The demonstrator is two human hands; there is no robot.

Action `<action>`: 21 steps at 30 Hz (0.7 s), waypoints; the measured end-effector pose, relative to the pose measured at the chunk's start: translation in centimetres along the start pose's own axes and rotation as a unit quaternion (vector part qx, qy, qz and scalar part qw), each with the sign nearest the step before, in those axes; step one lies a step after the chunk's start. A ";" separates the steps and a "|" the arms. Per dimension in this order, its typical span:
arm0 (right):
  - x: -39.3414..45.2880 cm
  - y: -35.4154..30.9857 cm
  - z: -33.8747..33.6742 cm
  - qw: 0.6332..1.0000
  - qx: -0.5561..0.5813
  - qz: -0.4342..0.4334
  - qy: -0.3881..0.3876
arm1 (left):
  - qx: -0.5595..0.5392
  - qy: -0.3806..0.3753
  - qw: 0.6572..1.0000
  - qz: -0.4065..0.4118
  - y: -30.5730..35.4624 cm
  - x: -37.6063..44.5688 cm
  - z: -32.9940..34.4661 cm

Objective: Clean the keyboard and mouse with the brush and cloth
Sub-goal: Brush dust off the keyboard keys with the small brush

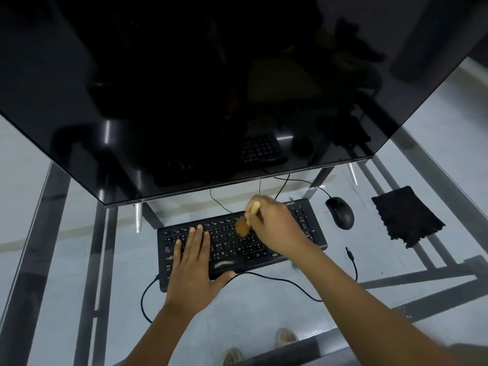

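A black keyboard (235, 249) lies on the glass table in front of me. My left hand (194, 262) rests flat on its left half, fingers straight. My right hand (274, 228) grips a small brush (244, 225) with a pale handle; its brown bristles touch the keys in the upper middle of the keyboard and look blurred. A black mouse (340, 212) sits to the right of the keyboard. Further right lies a folded black cloth (406, 216).
A large dark monitor (211, 88) looms over the back of the glass table (290, 313). Cables (290, 282) loop around the keyboard's front, with a loose plug (349, 252) to the right. My feet show through the glass below.
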State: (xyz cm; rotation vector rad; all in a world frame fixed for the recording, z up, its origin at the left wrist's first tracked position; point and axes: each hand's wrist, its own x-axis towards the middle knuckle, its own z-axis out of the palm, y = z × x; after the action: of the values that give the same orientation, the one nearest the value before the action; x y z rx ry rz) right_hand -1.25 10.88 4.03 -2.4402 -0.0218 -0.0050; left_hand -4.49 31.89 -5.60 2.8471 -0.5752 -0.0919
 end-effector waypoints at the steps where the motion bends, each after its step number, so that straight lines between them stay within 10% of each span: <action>1: -0.1 0.1 -0.1 0.998 0.017 -0.004 0.055 | 0.002 0.000 1.000 -0.001 0.1 0.0 -0.1; 6: -0.8 0.4 -0.1 0.997 0.035 0.031 -0.068 | 0.016 -0.003 1.000 -0.001 0.1 0.2 -0.2; 10: -1.2 0.8 -0.5 0.993 0.072 0.031 0.093 | 0.019 -0.001 1.000 0.001 0.2 0.2 -0.3; 14: -2.2 0.7 -0.5 0.992 0.091 0.059 -0.067 | 0.010 -0.004 1.000 0.014 0.7 0.3 -0.1; 18: -3.0 1.3 -0.8 0.992 0.092 0.047 0.073 | 0.013 -0.014 0.999 0.026 1.9 1.0 -0.1; 21: -3.6 1.3 -1.1 0.987 0.126 0.059 -0.082 | 0.009 -0.019 0.999 0.031 2.2 1.3 0.1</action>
State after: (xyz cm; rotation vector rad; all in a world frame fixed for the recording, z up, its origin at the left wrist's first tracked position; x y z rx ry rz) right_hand -4.82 9.12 3.99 -2.1800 0.0455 0.2376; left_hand -4.07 29.42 -5.17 2.8481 -0.6752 -0.1310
